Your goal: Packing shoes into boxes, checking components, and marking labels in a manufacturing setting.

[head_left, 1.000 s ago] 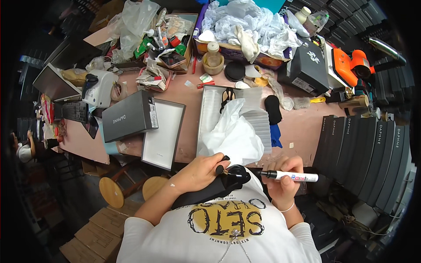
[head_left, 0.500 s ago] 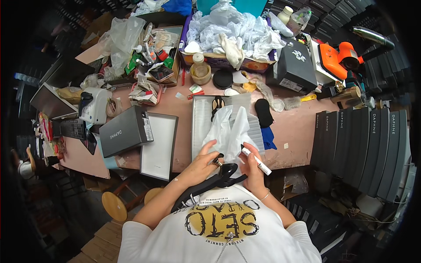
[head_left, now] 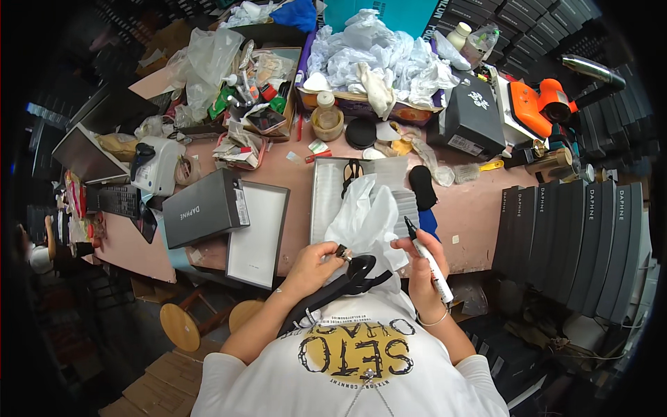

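A black sandal [head_left: 360, 267] with a metal buckle rests against my front, its strap trailing to the lower left. My left hand [head_left: 310, 270] pinches it near the buckle. In my right hand [head_left: 422, 272], a white marker pen [head_left: 436, 276] is held upright at a slant, its black tip pointing up and away. Just beyond both hands, crumpled white tissue paper [head_left: 361, 212] spills over the near side of an open shoebox [head_left: 321, 201]. Another black sandal [head_left: 352, 172] lies partly inside that box, its lower part covered by the paper.
A closed grey shoebox [head_left: 205, 212] leans on an upturned lid [head_left: 256, 240] at left. Stacked shoeboxes [head_left: 577, 243] stand at right. Behind are a carton of crumpled paper [head_left: 375, 59], a black oblong pad [head_left: 420, 186], a brush [head_left: 479, 168] and an orange tool [head_left: 531, 111].
My right hand has moved right, away from the tissue paper, and the marker has turned more upright. My left hand stays by the sandal's buckle. The whole view has shifted slightly.
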